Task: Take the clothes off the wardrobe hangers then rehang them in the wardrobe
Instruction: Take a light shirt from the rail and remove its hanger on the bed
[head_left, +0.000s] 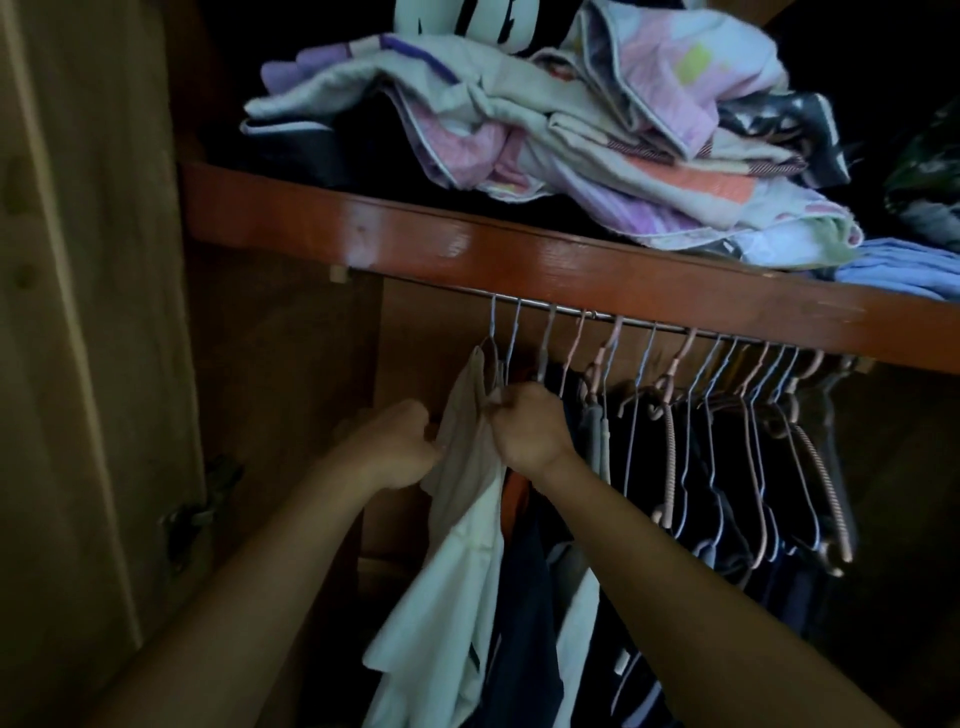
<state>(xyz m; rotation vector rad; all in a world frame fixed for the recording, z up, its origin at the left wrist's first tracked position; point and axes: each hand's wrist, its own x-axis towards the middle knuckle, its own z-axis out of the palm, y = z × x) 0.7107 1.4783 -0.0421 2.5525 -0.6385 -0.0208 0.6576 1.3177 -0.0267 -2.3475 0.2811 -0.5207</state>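
Wardrobe interior, seen from the head camera, dim light. At far left stands the pale wooden door (78, 312), with a dark metal fitting (195, 512) on its inner edge. Next comes the left hand (392, 447), fingers curled and pinching the left edge of a light beige garment (465, 441); this garment hangs from the leftmost wire hanger (492, 332) at the left end of the rail (597, 314), and its paler lower part drapes down between the two forearms. Just right of it, the right hand (527, 426) is clenched on the garment's upper right edge, close below the hanger hooks (whether the fingers also catch the hanger wire cannot be told). A strip of orange-red cloth (515, 493) shows under the right wrist, and dark navy clothing (524, 623) hangs beside the pale garment. Further right along the rail sits a row of hangers (727, 395), some thin pale-blue wire and some pinkish with ribbed arms, many of them bare, over dark clothes (654, 457). Above the rail runs the red-brown glossy shelf (571, 260). On it lies a loose heap of folded textiles (597, 140) in lilac, pink, grey and orange, overhanging the front lip towards the right, with a light blue folded piece (898, 273) at the far right.
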